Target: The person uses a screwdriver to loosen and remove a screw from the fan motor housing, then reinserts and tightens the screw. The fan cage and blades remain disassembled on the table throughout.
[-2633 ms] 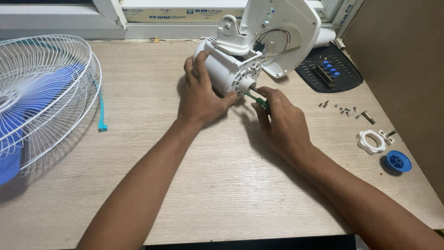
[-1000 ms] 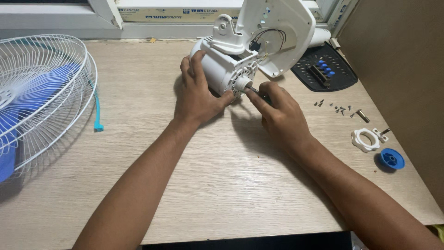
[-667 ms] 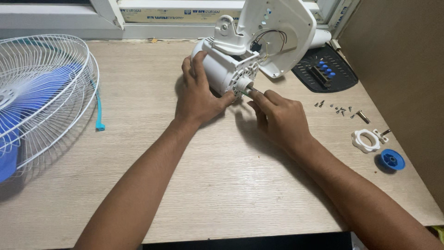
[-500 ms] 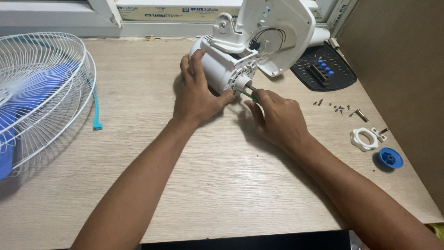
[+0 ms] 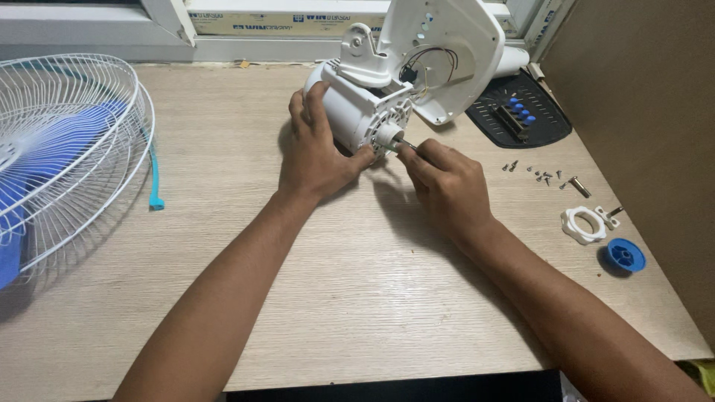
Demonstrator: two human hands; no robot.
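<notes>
so far guard and blade off; left hand (image 5: 316, 152) clamps the white motor housing (image 5: 356, 112) mid-desk, right hand (image 5: 447, 186) closed on a small screwdriver (image 5: 408, 144) at its face; loose screws (image 5: 547, 176) out, reassembly pending

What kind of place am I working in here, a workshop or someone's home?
Probably a room at home rather than a workshop: a plain wooden table set against a window frame. A fan motor lies opened on it, with loose screws and a fan cage set aside.
</notes>
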